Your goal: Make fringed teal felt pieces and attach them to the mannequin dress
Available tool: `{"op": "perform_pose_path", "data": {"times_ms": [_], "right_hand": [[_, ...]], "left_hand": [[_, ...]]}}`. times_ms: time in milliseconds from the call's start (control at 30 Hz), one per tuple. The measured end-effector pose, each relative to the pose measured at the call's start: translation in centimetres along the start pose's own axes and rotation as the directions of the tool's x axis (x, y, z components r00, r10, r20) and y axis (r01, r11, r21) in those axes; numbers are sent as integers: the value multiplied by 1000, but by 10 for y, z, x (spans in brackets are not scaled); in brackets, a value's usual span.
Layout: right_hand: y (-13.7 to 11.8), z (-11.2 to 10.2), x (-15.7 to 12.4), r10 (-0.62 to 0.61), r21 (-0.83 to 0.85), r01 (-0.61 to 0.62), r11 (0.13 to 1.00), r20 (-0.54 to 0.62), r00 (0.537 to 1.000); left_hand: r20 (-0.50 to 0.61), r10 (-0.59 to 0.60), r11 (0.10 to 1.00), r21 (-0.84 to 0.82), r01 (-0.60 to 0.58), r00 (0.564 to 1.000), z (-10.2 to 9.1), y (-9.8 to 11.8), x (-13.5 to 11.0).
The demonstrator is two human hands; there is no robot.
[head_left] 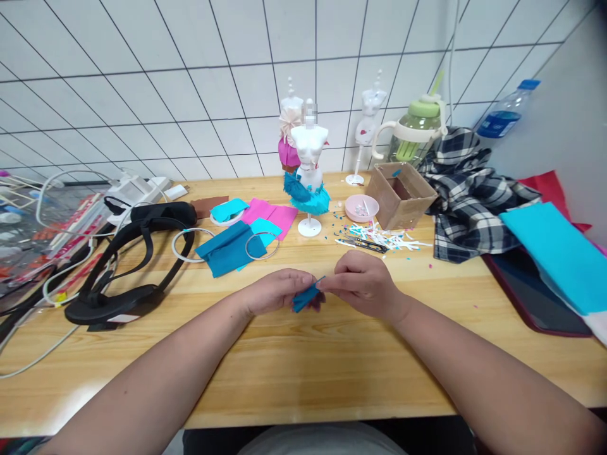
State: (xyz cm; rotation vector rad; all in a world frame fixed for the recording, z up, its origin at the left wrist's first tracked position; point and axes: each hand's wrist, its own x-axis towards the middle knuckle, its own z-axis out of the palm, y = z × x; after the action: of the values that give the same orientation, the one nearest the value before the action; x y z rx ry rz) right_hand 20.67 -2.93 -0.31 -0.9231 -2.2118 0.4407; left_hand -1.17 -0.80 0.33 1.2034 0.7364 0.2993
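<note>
Between my two hands is a small folded strip of dark teal crepe paper [306,298], held above the front half of the table. My left hand [282,291] pinches it from the left, and the fingers of my right hand [363,284] close on its upper right end. Behind them stands a small white dress-form mannequin [309,148] with a ruffled teal and turquoise skirt [310,197]. Left of it lie a larger dark teal crepe paper sheet [230,249], a pink sheet [270,215] and a ring of tape [262,246].
White paper scraps [393,236] and black snips [365,244] lie near a pink bowl [361,208] and a cardboard box [401,196]. A black headset strap [137,253] and cables fill the left. Plaid cloth [455,189], a tablet [535,297] and turquoise paper [550,256] occupy the right.
</note>
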Motion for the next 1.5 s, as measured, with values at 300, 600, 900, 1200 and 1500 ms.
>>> {"op": "perform_pose_path", "data": {"times_ms": [300, 600, 900, 1200, 1500], "right_hand": [[-2, 6, 13, 468, 349, -471, 810, 98, 878], [2, 10, 16, 550, 400, -561, 725, 156, 821], [3, 11, 13, 586, 412, -603, 683, 184, 789], [6, 14, 11, 578, 317, -595, 739, 156, 801], [4, 4, 12, 482, 259, -510, 821, 165, 860]], "left_hand": [[-275, 111, 993, 60, -98, 955, -1, -8, 8], [-310, 193, 947, 309, -93, 931, 14, -12, 11], [-407, 233, 936, 341, -90, 883, 11, -12, 12], [-464, 339, 912, 374, -166, 819, 10, -12, 12], [-339, 349, 855, 496, -150, 873, 11, -13, 12]]}}
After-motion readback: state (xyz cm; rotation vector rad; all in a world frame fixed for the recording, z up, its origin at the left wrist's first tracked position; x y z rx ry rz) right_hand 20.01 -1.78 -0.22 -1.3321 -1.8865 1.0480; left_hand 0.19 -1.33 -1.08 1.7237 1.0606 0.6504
